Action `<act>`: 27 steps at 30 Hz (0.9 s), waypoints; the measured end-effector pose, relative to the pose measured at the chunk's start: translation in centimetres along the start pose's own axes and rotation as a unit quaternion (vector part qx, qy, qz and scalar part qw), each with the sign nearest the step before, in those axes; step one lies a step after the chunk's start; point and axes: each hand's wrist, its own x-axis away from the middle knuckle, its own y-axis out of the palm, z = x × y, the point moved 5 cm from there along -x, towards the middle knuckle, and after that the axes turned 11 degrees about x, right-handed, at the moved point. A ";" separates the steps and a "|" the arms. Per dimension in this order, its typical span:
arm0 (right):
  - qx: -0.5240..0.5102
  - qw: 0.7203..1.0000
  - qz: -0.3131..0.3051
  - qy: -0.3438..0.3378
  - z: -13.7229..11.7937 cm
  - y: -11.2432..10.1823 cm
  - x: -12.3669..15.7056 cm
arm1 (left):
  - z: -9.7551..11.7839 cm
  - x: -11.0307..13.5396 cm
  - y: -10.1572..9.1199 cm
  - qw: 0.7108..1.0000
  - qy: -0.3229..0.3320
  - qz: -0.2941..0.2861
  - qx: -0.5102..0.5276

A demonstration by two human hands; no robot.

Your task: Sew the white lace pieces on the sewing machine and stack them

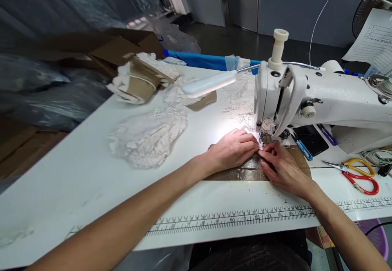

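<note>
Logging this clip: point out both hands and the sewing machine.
Left hand (234,149), head view: back of the hand.
Right hand (284,168), head view: back of the hand.
Sewing machine (324,91), head view: white upper arm.

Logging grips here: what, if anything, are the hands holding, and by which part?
Left hand and right hand are at the near end of a white piece; whether either grips it is unclear.

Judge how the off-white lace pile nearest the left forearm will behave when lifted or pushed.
The off-white lace pile will likely flop, since it lies in soft, loose folds. It should feel light for its spread: fabric looks sheer. Pushed, it may bunch or slide, lying low on the smooth white tabletop.
</note>
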 end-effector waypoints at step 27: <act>0.318 0.930 0.157 0.101 7.3 -3.8 2.8 | 0.1 0.1 0.3 0.999 0.038 0.006 -0.003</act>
